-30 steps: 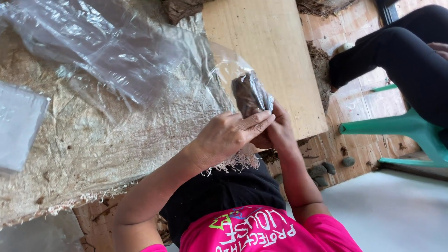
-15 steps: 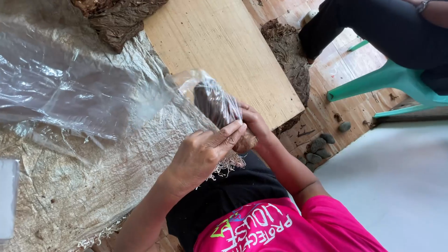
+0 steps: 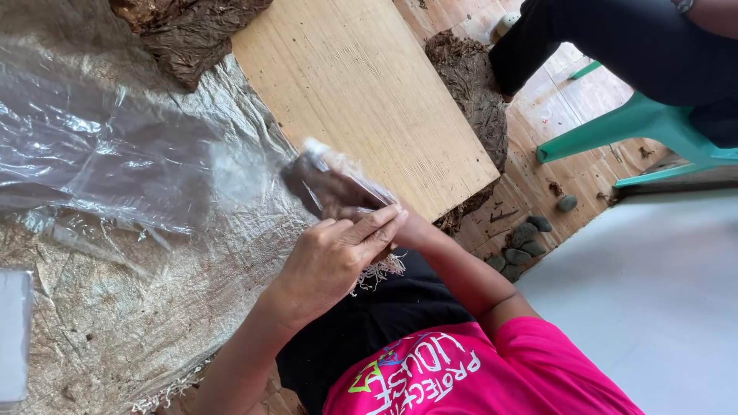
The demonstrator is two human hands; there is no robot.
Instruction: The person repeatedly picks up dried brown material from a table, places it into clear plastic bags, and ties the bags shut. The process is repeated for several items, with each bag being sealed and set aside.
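Observation:
Both my hands hold a small clear plastic packet (image 3: 330,184) stuffed with dark brown leafy material, at the near edge of a pale wooden board (image 3: 361,92). My left hand (image 3: 338,257) lies over the packet's lower end with its fingers flat and pointing right. My right hand (image 3: 411,229) grips the same end from beneath and is mostly hidden behind the left fingers. The packet's upper end sticks out over the crinkled clear plastic sheet (image 3: 115,154).
A woven sack cloth (image 3: 115,323) covers the work surface. Dark brown lumps sit at the top (image 3: 184,34) and beyond the board (image 3: 469,84). Another person in black trousers (image 3: 615,46) sits on a green chair (image 3: 638,123). Stones (image 3: 526,238) lie on the floor.
The view has swung and come closer. My hands keep their hold on the packet and have shifted it left along the board's edge, towards the plastic sheet.

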